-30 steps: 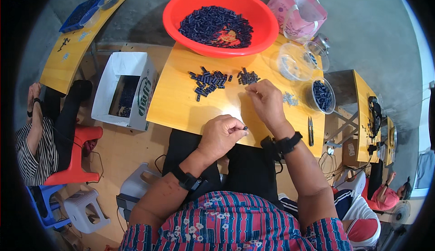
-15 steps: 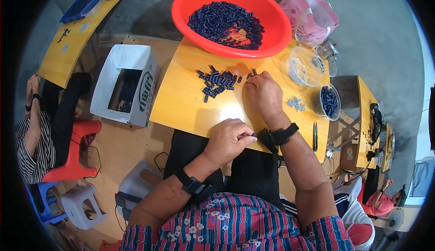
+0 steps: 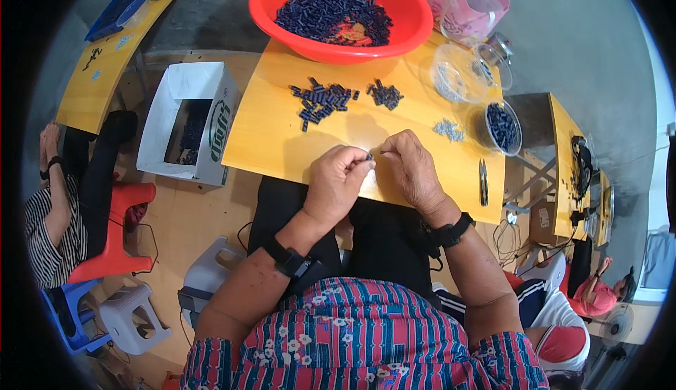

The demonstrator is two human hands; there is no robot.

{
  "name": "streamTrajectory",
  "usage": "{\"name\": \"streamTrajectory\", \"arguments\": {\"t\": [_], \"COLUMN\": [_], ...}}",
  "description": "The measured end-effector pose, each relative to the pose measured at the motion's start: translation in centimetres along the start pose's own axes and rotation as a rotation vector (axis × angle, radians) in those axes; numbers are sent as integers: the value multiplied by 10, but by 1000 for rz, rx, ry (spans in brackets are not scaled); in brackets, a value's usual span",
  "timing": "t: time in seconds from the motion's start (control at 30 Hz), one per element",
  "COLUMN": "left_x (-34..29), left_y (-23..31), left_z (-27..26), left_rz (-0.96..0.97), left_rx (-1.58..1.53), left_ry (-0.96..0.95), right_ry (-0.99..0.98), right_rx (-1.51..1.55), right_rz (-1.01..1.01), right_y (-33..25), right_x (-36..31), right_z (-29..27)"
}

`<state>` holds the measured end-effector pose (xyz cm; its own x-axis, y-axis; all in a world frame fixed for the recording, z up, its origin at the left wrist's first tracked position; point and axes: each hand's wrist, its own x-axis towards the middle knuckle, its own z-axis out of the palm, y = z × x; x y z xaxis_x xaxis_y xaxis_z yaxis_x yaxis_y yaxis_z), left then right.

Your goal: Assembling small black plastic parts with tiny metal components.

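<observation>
My left hand (image 3: 336, 184) is closed in a pinch over the near edge of the yellow table (image 3: 267, 129). A small black plastic piece (image 3: 369, 157) sticks out between its thumb and forefinger. Close beside it, my right hand (image 3: 414, 171) pinches a tiny dark piece (image 3: 382, 152), too small to name. The two pieces are slightly apart. Beyond my hands lie a larger heap of small black tubular parts (image 3: 320, 100) and a smaller heap of black parts (image 3: 385, 94). To the right is a scatter of small silvery bits (image 3: 448, 130).
A red basin (image 3: 415, 27) full of black parts stands at the back. Clear tubs (image 3: 458, 59), a tub of black parts (image 3: 503, 128) and black tweezers-like tool (image 3: 484, 182) line the right side. A white box (image 3: 158, 126) sits left; a person's hands (image 3: 51, 143) are far left.
My right hand has come back from the smaller heap toward my left hand and now pinches a tiny piece. My left hand has risen a little over the table edge. The view has shifted.
</observation>
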<state>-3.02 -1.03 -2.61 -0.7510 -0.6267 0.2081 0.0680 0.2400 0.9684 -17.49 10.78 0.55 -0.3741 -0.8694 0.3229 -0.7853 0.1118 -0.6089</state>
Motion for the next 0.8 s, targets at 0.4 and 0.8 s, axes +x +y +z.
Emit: {"name": "streamTrajectory", "arguments": {"t": [0.4, 0.8], "left_x": [-16, -29], "left_y": [13, 19], "left_z": [-8, 1], "left_rz": [-256, -311], "left_rx": [-153, -270], "left_ry": [-214, -291], "right_ry": [-98, 139], "right_rx": [-25, 448], "right_rz": [-107, 187], "right_y": [-22, -32], "right_x": [-32, -51], "right_z": [-8, 0]}}
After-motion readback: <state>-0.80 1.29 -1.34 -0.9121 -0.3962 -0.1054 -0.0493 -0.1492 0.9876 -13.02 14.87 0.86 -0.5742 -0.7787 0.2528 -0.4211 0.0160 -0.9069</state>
